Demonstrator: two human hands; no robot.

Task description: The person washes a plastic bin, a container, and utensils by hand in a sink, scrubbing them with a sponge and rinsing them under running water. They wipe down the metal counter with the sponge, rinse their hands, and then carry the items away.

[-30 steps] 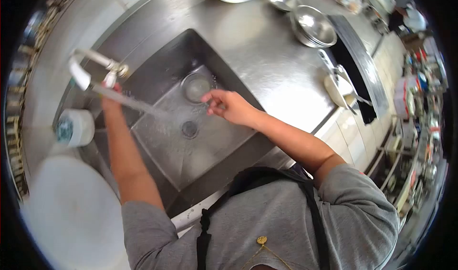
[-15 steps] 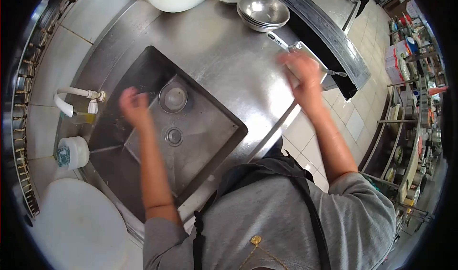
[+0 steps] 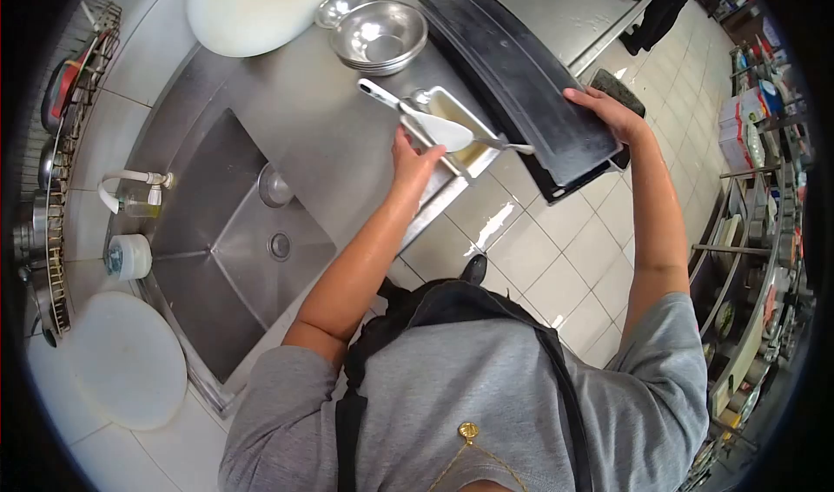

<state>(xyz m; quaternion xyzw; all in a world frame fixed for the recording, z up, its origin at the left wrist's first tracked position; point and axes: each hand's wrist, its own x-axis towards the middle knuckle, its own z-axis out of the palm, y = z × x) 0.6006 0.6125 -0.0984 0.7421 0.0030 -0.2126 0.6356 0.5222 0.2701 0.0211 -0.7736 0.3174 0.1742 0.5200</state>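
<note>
My left hand (image 3: 413, 167) grips the near-left side of a shallow white tray (image 3: 450, 104), its thumb apart from the fingers. A white-bladed spatula (image 3: 448, 133) and other metal utensils lie across the tray. Beside it, at the counter's front edge, is a long black plastic bin (image 3: 526, 75). My right hand (image 3: 612, 117) holds the bin's right end, with a finger laid over the top and the rest partly hidden behind the edge. A dark block-like object (image 3: 618, 92) shows just beyond that hand.
Stacked metal bowls (image 3: 379, 36) and a smaller bowl (image 3: 346, 7) stand behind the tray. At the left are the sink (image 3: 234, 257), a white tap (image 3: 130, 179) and a round white board (image 3: 130, 362). Another person's dark-clothed legs (image 3: 665, 10) appear at the back right.
My left hand has moved from over the sink to the white tray. My right hand has gone from above the tray to the black bin. The view has shifted right.
</note>
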